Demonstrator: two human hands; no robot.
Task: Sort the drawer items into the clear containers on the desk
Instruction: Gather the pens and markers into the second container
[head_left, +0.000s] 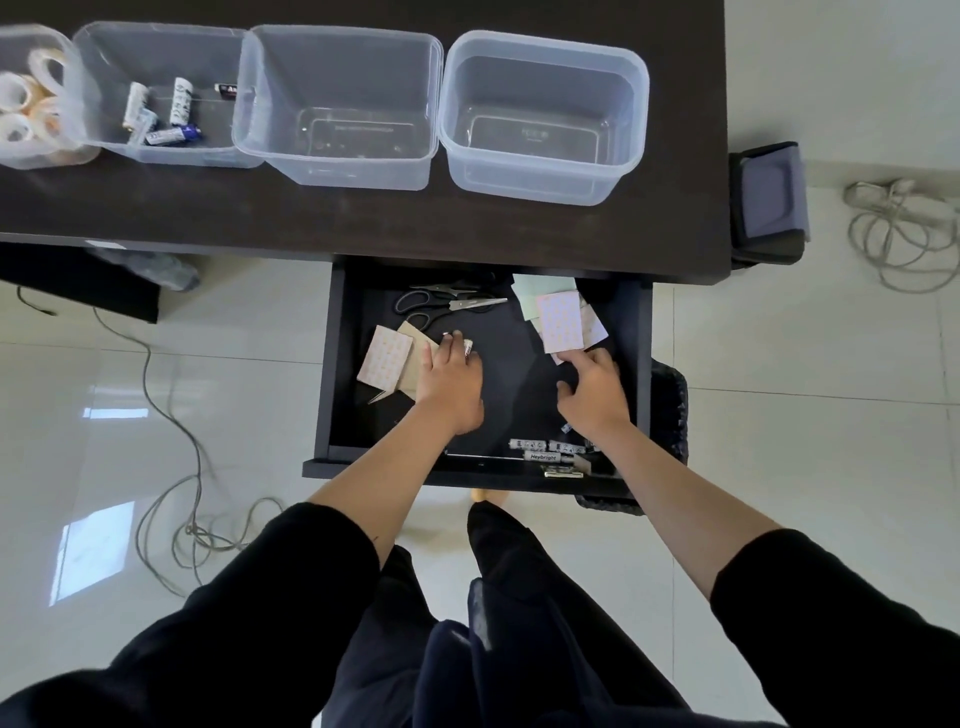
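Note:
The open dark drawer (636, 338) holds black-handled scissors (441, 304), patterned paper pads at the left (384, 358) and right (561, 322), and batteries with a marker (550, 452) along its front edge. My left hand (449, 382) is inside the drawer, its fingers curled round a small battery-like item (467, 347) beside the left pad. My right hand (595, 387) reaches toward the right pads, its index finger touching the lower edge of one. Several clear containers stand on the desk: one with tape rolls (31, 98), one with batteries (161, 111), two bare (337, 166) (545, 179).
The dark desk (363, 218) runs across the top. Cables lie on the white tiled floor at the left (171, 415) and far right (898, 234). A black mesh bin (670, 410) stands right of the drawer. A dark chair part (769, 202) sits beside the desk.

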